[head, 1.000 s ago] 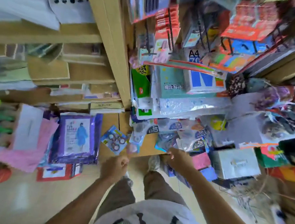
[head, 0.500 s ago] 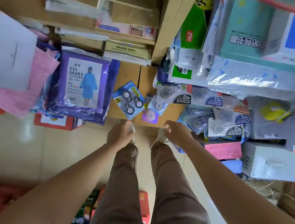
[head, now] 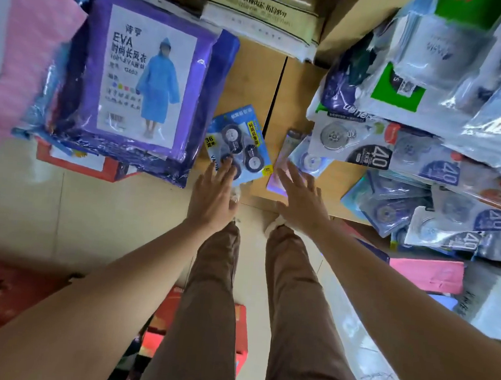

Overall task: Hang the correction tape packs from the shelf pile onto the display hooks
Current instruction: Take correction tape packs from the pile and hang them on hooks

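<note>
Both hands have uncurled, left hand [head: 213, 194] touching blue pack [head: 240, 147]

A blue three-roll tape pack [head: 238, 147] lies flat at the shelf edge, apart from the pile [head: 417, 185] of "40" packs.

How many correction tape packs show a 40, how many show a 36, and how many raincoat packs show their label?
Correction tape packs marked 40: 4
Blue correction tape pack marked 36: 1
Purple EVA raincoat pack showing its label: 1
Total: 6
</note>
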`<action>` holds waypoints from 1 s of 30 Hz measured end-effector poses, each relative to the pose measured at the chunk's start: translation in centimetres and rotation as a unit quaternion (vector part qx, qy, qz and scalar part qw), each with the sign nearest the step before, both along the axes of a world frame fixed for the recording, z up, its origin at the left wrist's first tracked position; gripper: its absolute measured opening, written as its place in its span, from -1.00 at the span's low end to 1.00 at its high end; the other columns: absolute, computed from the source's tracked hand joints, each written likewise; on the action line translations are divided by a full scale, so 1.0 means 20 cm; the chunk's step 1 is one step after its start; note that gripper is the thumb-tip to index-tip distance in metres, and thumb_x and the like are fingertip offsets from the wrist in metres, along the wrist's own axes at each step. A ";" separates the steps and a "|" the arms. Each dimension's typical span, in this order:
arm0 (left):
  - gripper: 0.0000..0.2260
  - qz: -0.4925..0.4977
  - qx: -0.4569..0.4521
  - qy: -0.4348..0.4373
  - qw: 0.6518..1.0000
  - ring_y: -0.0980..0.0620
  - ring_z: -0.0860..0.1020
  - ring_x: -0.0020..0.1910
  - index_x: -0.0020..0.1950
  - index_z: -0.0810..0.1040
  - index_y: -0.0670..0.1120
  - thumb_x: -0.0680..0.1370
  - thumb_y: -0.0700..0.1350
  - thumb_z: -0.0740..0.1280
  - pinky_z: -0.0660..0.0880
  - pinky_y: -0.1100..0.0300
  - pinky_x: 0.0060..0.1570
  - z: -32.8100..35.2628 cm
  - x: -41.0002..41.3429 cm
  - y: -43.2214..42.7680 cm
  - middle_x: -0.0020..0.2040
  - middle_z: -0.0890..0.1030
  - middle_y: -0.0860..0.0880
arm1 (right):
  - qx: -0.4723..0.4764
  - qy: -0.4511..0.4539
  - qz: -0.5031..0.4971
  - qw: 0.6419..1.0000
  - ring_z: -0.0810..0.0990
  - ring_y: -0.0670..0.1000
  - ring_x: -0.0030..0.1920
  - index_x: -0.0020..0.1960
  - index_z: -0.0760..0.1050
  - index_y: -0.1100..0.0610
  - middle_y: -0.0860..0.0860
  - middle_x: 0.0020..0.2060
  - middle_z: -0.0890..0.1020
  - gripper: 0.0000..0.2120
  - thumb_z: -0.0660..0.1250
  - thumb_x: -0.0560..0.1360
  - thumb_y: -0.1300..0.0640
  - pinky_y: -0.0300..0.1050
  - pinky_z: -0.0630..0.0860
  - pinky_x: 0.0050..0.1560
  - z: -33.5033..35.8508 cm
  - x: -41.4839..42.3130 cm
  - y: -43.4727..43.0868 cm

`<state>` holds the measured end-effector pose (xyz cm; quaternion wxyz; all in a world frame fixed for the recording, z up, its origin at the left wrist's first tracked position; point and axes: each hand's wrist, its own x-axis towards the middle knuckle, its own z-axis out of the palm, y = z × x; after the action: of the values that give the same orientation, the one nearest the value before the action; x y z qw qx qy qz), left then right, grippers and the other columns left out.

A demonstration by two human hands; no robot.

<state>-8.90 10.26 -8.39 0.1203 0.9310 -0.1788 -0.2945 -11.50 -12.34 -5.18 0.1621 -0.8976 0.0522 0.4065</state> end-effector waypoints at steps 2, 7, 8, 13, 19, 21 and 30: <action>-0.31 0.074 -0.047 0.001 0.996 -0.23 0.34 0.45 0.54 0.27 -0.16 0.46 -0.10 0.45 0.48 -0.12 0.28 0.01 -0.02 0.00 0.55 0.30 -0.14 | -0.020 -0.010 0.004 1.000 0.07 0.23 0.53 0.60 0.02 -0.04 -0.06 0.61 -0.04 -0.25 0.33 0.52 0.06 0.21 0.21 0.43 -0.03 -0.01 0.01; -0.41 0.415 -0.112 0.058 0.901 -0.14 0.34 0.32 0.40 0.35 -0.24 0.47 -0.07 0.48 0.40 0.05 0.24 0.00 -0.08 -0.09 0.35 0.35 -0.26 | -0.066 -0.022 -0.043 0.997 0.06 0.24 0.54 0.58 0.09 -0.02 -0.09 0.61 0.01 -0.27 0.33 0.49 0.04 0.26 0.20 0.42 -0.04 -0.04 -0.02; -0.37 0.479 -0.119 0.106 0.863 -0.06 0.34 0.26 0.42 0.30 -0.24 0.49 -0.06 0.50 0.38 0.14 0.16 0.00 -0.08 -0.13 0.37 0.32 -0.23 | -0.074 -0.021 -0.052 0.996 0.06 0.23 0.54 0.58 0.09 -0.02 -0.07 0.60 0.02 -0.28 0.33 0.50 0.04 0.25 0.20 0.42 -0.04 -0.05 -0.03; -0.35 0.639 -0.176 0.179 0.727 -0.03 0.49 0.19 0.44 0.21 -0.16 0.51 -0.03 0.50 0.39 0.24 0.07 -0.02 -0.02 -0.21 0.32 0.40 -0.08 | -0.101 -0.020 -0.202 0.974 0.26 0.22 0.41 0.52 0.22 0.02 0.07 0.46 0.31 -0.40 0.31 0.53 -0.03 0.17 0.31 0.32 -0.04 -0.09 -0.07; -0.44 0.599 -0.109 0.171 0.775 -0.08 0.53 0.27 0.37 0.45 -0.19 0.51 0.10 0.48 0.47 0.07 0.25 -0.07 0.02 -0.12 0.30 0.54 -0.12 | 0.058 -0.044 -0.500 0.863 0.51 0.12 0.09 0.17 0.49 0.12 -0.10 -0.15 0.48 -0.60 0.49 0.40 0.01 0.13 0.49 0.18 -0.14 0.01 0.03; -0.47 0.589 -0.121 0.171 0.780 -0.07 0.59 0.18 0.28 0.53 -0.17 0.48 0.14 0.50 0.54 0.09 0.20 -0.07 0.00 -0.07 0.21 0.61 -0.10 | 0.055 -0.044 -0.580 0.811 0.49 0.09 0.07 0.13 0.41 0.04 -0.09 -0.08 0.43 -0.54 0.53 0.33 0.01 0.15 0.49 0.19 -0.18 0.05 0.10; -0.68 0.605 -0.226 0.203 0.736 -0.09 0.67 0.05 0.20 0.57 -0.16 0.50 -0.14 0.53 0.65 0.19 -0.12 0.09 -0.07 0.12 0.12 0.64 -0.16 | 0.001 -0.048 -0.531 0.846 0.39 0.17 0.19 0.18 0.37 0.14 0.12 0.16 0.44 -0.46 0.54 0.33 0.03 -0.03 0.31 0.17 -0.21 0.10 0.29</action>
<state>-10.39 12.67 -6.55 0.5132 0.7065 0.3900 -0.2922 -9.56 -6.56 -9.36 0.3565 -0.7510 0.5126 0.2149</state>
